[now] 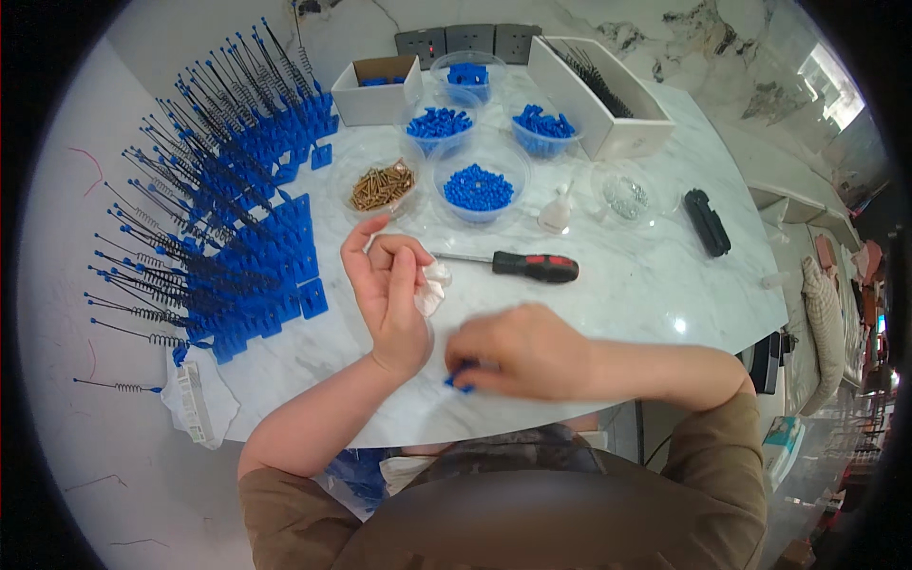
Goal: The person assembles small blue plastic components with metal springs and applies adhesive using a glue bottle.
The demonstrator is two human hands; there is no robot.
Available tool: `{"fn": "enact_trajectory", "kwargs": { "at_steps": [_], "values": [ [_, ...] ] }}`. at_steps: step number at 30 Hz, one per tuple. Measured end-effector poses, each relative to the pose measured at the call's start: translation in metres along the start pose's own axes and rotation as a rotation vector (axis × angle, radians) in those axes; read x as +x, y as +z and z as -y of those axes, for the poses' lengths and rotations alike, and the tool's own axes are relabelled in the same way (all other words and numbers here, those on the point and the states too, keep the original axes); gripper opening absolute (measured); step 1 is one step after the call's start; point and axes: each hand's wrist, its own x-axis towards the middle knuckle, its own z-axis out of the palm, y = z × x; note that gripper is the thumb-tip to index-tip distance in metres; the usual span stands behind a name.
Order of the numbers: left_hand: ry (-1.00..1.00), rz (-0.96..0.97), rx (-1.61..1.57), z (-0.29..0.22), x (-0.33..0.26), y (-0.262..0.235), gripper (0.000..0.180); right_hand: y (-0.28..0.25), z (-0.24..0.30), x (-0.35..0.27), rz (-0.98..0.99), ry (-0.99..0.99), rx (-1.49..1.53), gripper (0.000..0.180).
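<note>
My left hand [388,299] is raised palm up near the table's middle, fingers curled in and thumb against them. A crumpled white tissue [433,290] shows at its thumb side, apparently held there. Just beyond lies a screwdriver [535,267] with a black and red handle, its shaft pointing at my left fingers. My right hand [518,351], smeared by motion, is low over the near part of the table. Its fingers are closed on a small blue plastic piece [461,376], mostly covered by the hand.
Blue bases with black springs and rods [252,252] crowd the left. Farther back stand bowls of brass screws [383,187], blue beads [479,190], blue plugs [439,124] and small metal parts [624,196]. White boxes [608,138], a small bottle [556,211] and a black tool [706,223] sit around them.
</note>
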Motion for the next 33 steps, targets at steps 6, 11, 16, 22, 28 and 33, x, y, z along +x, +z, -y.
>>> {"fn": "enact_trajectory", "kwargs": {
  "at_steps": [6, 11, 16, 22, 28, 33],
  "values": [
    [0.035, 0.013, 0.085, 0.0, 0.001, -0.004, 0.035, 0.012, -0.048, 0.019, -0.198, -0.068, 0.116, 0.019],
    [0.02, 0.046, 0.109, 0.002, 0.001, -0.004, 0.036, 0.024, -0.052, 0.018, -0.399, -0.069, 0.155, 0.017],
    [0.04, 0.089, 0.133, 0.002, 0.001, -0.005, 0.038, 0.019, -0.059, 0.02, -0.456, -0.172, 0.019, 0.018],
    [0.007, 0.092, 0.15, 0.001, 0.002, -0.005, 0.04, 0.013, -0.055, 0.017, -0.668, -0.301, 0.017, 0.024],
    [0.03, 0.324, 0.104, 0.0, -0.002, -0.005, 0.051, -0.004, -0.039, 0.007, -0.761, 0.032, 0.7, 0.019],
    [0.046, 0.487, 0.06, -0.006, -0.001, -0.004, 0.052, -0.017, -0.036, -0.002, -0.644, 0.148, 0.867, 0.018]
  ]
}}
